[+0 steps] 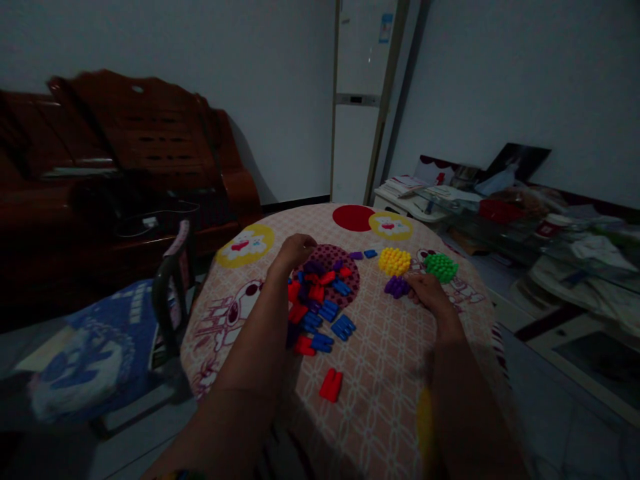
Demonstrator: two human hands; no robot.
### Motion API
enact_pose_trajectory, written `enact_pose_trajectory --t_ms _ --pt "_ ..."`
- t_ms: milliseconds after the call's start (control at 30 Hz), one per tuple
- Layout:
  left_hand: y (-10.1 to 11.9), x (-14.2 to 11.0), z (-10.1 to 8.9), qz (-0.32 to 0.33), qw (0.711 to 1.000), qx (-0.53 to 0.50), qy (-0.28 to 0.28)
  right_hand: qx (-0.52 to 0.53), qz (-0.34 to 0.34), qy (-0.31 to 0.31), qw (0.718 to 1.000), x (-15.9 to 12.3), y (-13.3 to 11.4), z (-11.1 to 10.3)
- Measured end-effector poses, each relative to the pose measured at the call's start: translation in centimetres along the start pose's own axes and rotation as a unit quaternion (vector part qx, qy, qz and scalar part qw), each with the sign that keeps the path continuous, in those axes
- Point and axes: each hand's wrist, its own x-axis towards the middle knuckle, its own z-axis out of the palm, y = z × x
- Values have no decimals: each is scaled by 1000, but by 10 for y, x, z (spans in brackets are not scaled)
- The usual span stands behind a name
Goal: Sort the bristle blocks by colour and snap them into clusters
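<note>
My left hand (299, 252) is over the far left edge of a loose pile of red, blue and purple plastic pieces. Its fingers bend to the right and are mostly hidden by the back of the hand. My right hand (427, 291) has its fingers curled at the right side of a purple cluster of plastic pieces (397, 287). Just behind that cluster sits a knobby yellow cluster (395, 261), and a green one (441, 267) lies beyond my right hand. Blue pieces (343, 327) spread along the pile's right side. One red two-pronged piece (331, 385) lies apart, nearer to me.
A patterned cloth covers the round table (380, 373). A small purple piece (356, 255) and a blue piece (371, 253) lie behind the pile. On the left are a chair with a blue cover (120, 333) and a wooden bench (150, 140). A cluttered glass-topped stand (500, 227) is at right.
</note>
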Motion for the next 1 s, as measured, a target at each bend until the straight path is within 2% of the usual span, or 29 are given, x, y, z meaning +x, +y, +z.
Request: enact_pose_trajectory --t_ms 100,233,467,567,667,767,867,933,1000 --pt "-2 -2 9 -17 998 42 -39 -8 26 -2 1000 -3 -4 -1" --pt "-2 -2 26 16 991 94 -91 -7 15 4 1000 -5 -6 -1" --pt "7 0 44 82 985 123 -87 1 20 2 1000 -7 -9 -1" --pt "9 -1 46 69 986 128 -80 2 23 8 1000 -7 -10 -2" --pt "14 -4 40 47 990 120 -65 5 14 4 1000 -5 -7 -2" --pt "29 -9 26 54 994 95 -31 11 21 1 1000 -3 -3 -1" --pt "58 -19 18 119 993 16 -5 21 29 0 999 -1 -2 0" --pt "82 -27 23 179 983 -50 -17 24 23 0 999 -2 -3 0" --pt "104 -35 38 232 967 -93 -50 19 25 5 999 -3 -5 0"
